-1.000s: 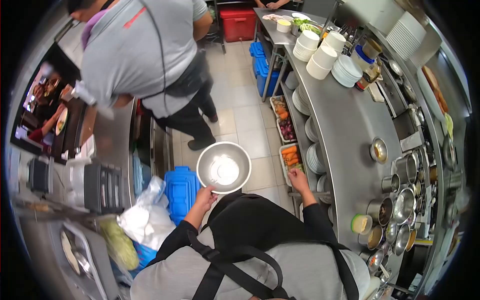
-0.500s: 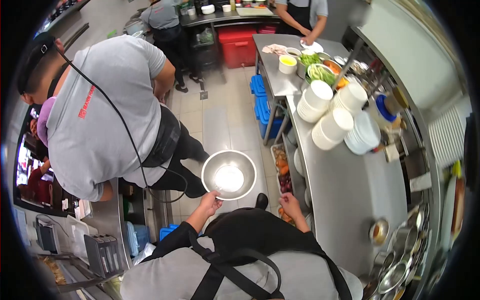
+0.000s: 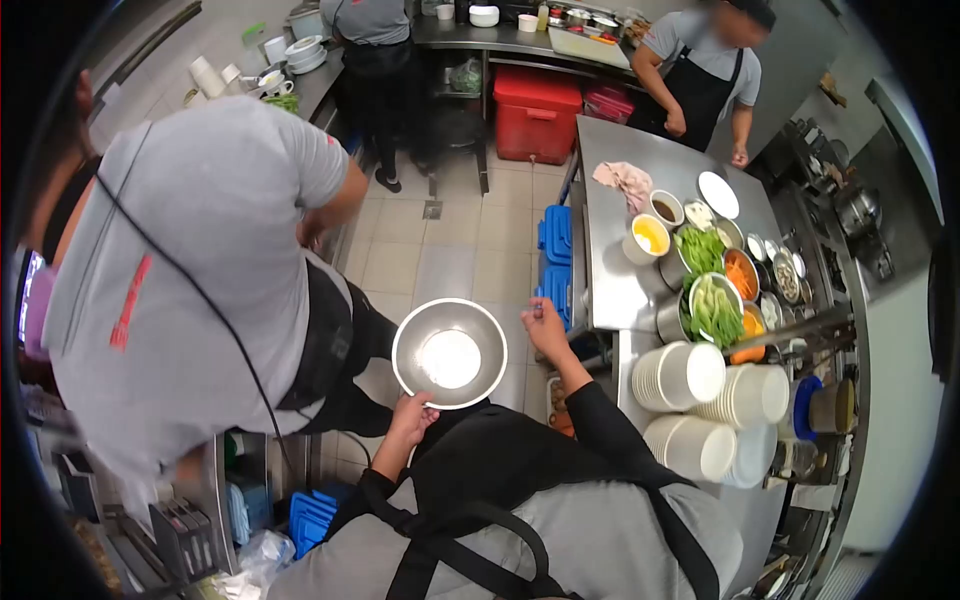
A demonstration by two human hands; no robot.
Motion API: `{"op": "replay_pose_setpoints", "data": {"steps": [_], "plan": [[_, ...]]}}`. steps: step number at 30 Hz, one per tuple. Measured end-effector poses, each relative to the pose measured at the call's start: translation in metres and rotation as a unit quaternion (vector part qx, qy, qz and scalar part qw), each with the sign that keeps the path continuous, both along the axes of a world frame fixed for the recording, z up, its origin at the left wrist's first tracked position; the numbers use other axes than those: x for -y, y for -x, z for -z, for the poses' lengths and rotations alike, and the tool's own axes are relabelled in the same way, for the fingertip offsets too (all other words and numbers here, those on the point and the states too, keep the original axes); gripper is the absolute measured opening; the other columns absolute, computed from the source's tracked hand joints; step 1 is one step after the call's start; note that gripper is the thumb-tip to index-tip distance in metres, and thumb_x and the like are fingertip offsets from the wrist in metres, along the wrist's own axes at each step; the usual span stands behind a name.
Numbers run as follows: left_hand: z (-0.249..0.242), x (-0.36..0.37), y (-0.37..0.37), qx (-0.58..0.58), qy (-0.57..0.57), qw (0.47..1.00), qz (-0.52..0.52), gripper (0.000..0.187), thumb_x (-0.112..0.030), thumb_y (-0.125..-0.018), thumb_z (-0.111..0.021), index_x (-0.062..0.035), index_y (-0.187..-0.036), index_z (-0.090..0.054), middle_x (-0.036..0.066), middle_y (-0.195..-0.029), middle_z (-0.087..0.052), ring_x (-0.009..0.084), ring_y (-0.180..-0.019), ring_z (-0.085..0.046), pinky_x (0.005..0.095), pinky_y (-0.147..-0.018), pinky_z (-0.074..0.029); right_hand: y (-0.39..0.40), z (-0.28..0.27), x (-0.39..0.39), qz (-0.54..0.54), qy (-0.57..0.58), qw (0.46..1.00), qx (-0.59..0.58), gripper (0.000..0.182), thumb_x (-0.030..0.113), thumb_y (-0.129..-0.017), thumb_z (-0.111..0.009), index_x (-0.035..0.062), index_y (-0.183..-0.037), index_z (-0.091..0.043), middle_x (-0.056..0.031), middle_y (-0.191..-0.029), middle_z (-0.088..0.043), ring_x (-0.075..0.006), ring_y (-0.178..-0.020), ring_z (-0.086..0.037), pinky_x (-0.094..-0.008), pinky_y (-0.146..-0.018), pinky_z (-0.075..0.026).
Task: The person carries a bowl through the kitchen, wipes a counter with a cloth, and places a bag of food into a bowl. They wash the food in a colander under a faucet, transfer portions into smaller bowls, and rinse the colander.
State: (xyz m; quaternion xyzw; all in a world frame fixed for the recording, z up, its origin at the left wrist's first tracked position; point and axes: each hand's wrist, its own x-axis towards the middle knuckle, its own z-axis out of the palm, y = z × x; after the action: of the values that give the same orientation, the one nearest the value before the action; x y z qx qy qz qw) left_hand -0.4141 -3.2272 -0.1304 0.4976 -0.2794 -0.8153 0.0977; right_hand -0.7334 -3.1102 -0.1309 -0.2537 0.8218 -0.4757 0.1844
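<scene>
My left hand grips the near rim of a round stainless steel mixing bowl, held out over the floor in front of me. The bowl's mouth faces up, and nothing shows inside but a bright reflection. To the right of the bowl, my right hand is raised with its fingers curled in, and no object shows in it. It is apart from the bowl and nearest to the blue bins under the steel counter.
A person in grey stands close on my left; another stands behind the counter, a third at the back. On the right are stacked white tubs and bowls of leafy greens. A red cooler sits ahead.
My view has shifted forward and to the right, showing more of the counter. My right hand has risen and moved forward. The bowl stays in my left hand.
</scene>
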Motion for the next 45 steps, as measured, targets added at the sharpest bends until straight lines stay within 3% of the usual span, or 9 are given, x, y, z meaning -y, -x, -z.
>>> {"op": "replay_pose_setpoints", "data": {"steps": [9, 11, 16, 17, 25, 29, 33, 39, 45], "plan": [[-0.007, 0.117, 0.116, 0.02, 0.002, 0.999, -0.027, 0.029, -0.009, -0.084, -0.061, -0.0042, -0.111, -0.05, 0.007, -0.083, -0.058, 0.014, -0.061, -0.056, 0.0257, -0.054, -0.05, 0.136, 0.031, 0.144, 0.064, 0.088, 0.989, 0.097, 0.021, 0.015, -0.084, -0.068, 0.0036, -0.098, -0.058, -0.0043, -0.077, -0.06, -0.0155, -0.07, -0.058, -0.0294, -0.065, -0.047], [-0.014, 0.135, 0.141, 0.047, 0.001, 0.997, -0.053, 0.028, -0.009, -0.084, -0.061, -0.0046, -0.11, -0.05, 0.006, -0.084, -0.058, 0.0139, -0.06, -0.055, 0.0258, -0.055, -0.05, 0.163, 0.045, 0.172, 0.058, 0.08, 0.98, 0.175, 0.012, 0.008, -0.084, -0.062, 0.0066, -0.095, -0.057, -0.002, -0.076, -0.057, -0.0105, -0.06, -0.052, -0.0246, -0.052, -0.043], [0.008, 0.178, 0.211, 0.072, -0.016, 0.986, -0.152, 0.029, -0.013, -0.082, -0.063, -0.0004, -0.106, -0.052, 0.008, -0.07, -0.057, 0.0144, -0.053, -0.057, 0.0223, -0.046, -0.048, 0.241, 0.036, 0.249, 0.006, 0.055, 0.95, 0.307, 0.007, 0.008, -0.085, -0.06, 0.0055, -0.091, -0.059, -0.0018, -0.075, -0.056, -0.0103, -0.059, -0.053, -0.0249, -0.052, -0.044], [0.052, 0.188, 0.213, 0.068, 0.08, 0.989, -0.105, 0.028, -0.013, -0.083, -0.062, 0.0025, -0.103, -0.052, 0.009, -0.07, -0.057, 0.0144, -0.053, -0.057, 0.023, -0.047, -0.049, 0.257, 0.038, 0.264, -0.024, 0.05, 0.945, 0.323, 0.007, 0.009, -0.085, -0.06, 0.0052, -0.091, -0.059, -0.0018, -0.075, -0.057, -0.0103, -0.059, -0.053, -0.0251, -0.052, -0.044], [-0.004, 0.264, 0.378, 0.099, -0.041, 0.949, -0.298, 0.015, -0.01, -0.085, -0.059, 0.0019, -0.091, -0.051, 0.009, -0.068, -0.053, 0.0167, -0.052, -0.053, 0.0261, -0.048, -0.049, 0.428, -0.005, 0.391, -0.131, 0.034, 0.913, 0.384, 0.01, 0.007, -0.084, -0.059, 0.0045, -0.094, -0.059, -0.0016, -0.077, -0.057, -0.0099, -0.064, -0.052, -0.0247, -0.055, -0.045], [0.02, 0.312, 0.427, 0.04, -0.112, 0.935, -0.335, 0.014, -0.01, -0.086, -0.058, 0.0009, -0.092, -0.051, 0.009, -0.07, -0.053, 0.0166, -0.057, -0.053, 0.0269, -0.054, -0.051, 0.503, -0.016, 0.431, -0.15, 0.069, 0.903, 0.396, 0.009, 0.007, -0.084, -0.059, 0.0044, -0.093, -0.057, -0.0019, -0.078, -0.057, -0.0093, -0.063, -0.051, -0.0239, -0.056, -0.045], [0.005, 0.37, 0.507, 0.094, -0.033, 0.933, -0.346, 0.017, -0.009, -0.085, -0.059, 0.0005, -0.097, -0.053, 0.009, -0.077, -0.056, 0.0175, -0.061, -0.055, 0.0274, -0.055, -0.049, 0.566, -0.024, 0.461, -0.116, 0.111, 0.896, 0.413, 0.009, 0.013, -0.087, -0.061, 0.0058, -0.09, -0.057, -0.0014, -0.078, -0.056, -0.009, -0.064, -0.051, -0.0236, -0.057, -0.045], [0.022, 0.495, 0.645, 0.091, -0.001, 0.975, -0.201, 0.017, -0.011, -0.087, -0.057, -0.0017, -0.101, -0.055, 0.008, -0.083, -0.059, 0.0177, -0.067, -0.058, 0.0262, -0.055, -0.048, 0.678, -0.009, 0.481, 0.004, 0.139, 0.888, 0.438, 0.023, 0.03, -0.093, -0.062, 0.008, -0.087, -0.059, -0.0003, -0.078, -0.058, -0.0085, -0.064, -0.052, -0.0232, -0.059, -0.045], [0.036, 0.62, 0.842, 0.01, 0.048, 0.998, 0.049, 0.021, -0.011, -0.084, -0.062, -0.003, -0.103, -0.057, 0.006, -0.089, -0.06, 0.0156, -0.07, -0.055, 0.0279, -0.06, -0.048, 0.801, 0.009, 0.463, 0.2, 0.196, 0.879, 0.387, 0.012, 0.014, -0.088, -0.061, 0.0055, -0.095, -0.058, -0.0028, -0.079, -0.059, -0.0093, -0.064, -0.053, -0.0245, -0.057, -0.045]]}}
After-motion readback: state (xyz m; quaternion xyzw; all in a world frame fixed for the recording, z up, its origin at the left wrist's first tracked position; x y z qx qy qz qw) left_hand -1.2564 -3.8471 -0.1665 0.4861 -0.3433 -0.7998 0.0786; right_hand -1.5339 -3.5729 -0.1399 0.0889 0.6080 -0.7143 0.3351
